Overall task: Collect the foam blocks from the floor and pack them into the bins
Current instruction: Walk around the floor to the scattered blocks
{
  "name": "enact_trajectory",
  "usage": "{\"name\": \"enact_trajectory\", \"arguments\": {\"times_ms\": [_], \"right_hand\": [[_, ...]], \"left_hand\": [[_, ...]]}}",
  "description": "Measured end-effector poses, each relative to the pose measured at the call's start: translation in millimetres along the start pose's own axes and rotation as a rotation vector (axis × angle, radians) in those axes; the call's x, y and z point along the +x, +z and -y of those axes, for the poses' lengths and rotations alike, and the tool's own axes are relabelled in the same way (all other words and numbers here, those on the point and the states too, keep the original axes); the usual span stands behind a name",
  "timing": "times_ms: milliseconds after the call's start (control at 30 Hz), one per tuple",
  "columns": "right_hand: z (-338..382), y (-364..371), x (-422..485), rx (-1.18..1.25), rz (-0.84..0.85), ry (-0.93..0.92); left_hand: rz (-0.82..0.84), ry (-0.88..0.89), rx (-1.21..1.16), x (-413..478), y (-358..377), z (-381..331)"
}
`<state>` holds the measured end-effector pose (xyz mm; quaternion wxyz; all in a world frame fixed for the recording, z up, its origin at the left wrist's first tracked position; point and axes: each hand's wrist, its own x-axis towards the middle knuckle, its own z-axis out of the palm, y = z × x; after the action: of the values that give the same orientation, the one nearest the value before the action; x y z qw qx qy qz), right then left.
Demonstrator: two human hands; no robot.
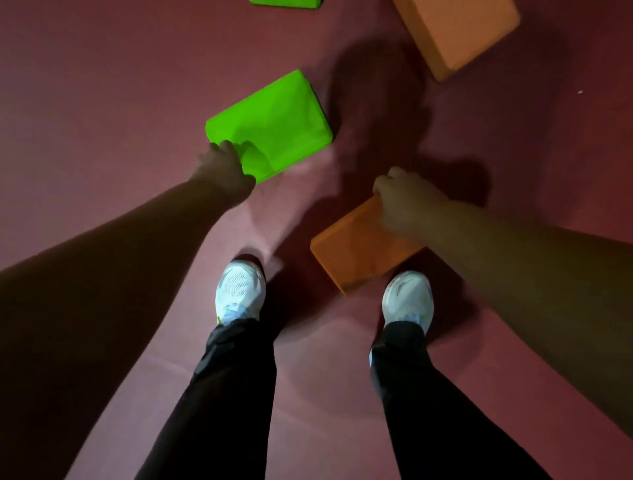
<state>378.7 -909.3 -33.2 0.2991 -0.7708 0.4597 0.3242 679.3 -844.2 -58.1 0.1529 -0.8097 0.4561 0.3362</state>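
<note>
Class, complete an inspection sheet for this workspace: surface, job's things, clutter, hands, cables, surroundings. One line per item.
Surface: dim maroon floor, crossed by shadows.
Job's things: green foam block and orange foam block both in hand; second orange block lies free at upper right; second green block cut off by the top edge; no bins in view.
Clutter: one small white speck at right.
Hands: left hand grips the green foam block's near corner; right hand grips the orange foam block's far corner.
Cables: nothing seen.
Surroundings: white trainers and black trousers of the person.
</note>
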Motion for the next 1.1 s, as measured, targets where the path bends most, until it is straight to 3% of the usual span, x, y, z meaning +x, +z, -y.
{"name": "enact_trajectory", "arguments": {"times_ms": [133,300,467,667,833,967,1100], "right_hand": [[0.5,19.6,38.1,-0.200,0.109,-0.115],[-1.4,40.7,59.6,-0.355,0.240,-0.113],[-5.5,55.4,53.7,-0.341,0.142,-0.111],[-14.3,67.7,39.9,-0.217,0.247,-0.025],[-5.5,49.7,14.3,-0.339,0.258,-0.051],[3.5,8.2,-37.5,-0.153,0.136,0.056],[11.3,-65.7,-101.3,-0.011,0.040,0.153]], "left_hand": [[-0.133,-0.090,0.019,33.7,1.4,-2.7],[-0.019,-0.067,0.050,69.4,1.5,-2.4],[-0.106,-0.088,0.150,70.5,7.2,-6.5],[-0.178,-0.049,0.208,54.1,13.7,-2.4],[-0.082,-0.087,0.144,27.5,8.1,1.3],[-0.079,-0.079,0.112,-23.4,-13.9,-14.0],[-0.058,-0.102,-0.066,-88.5,-63.3,-34.2]]}}
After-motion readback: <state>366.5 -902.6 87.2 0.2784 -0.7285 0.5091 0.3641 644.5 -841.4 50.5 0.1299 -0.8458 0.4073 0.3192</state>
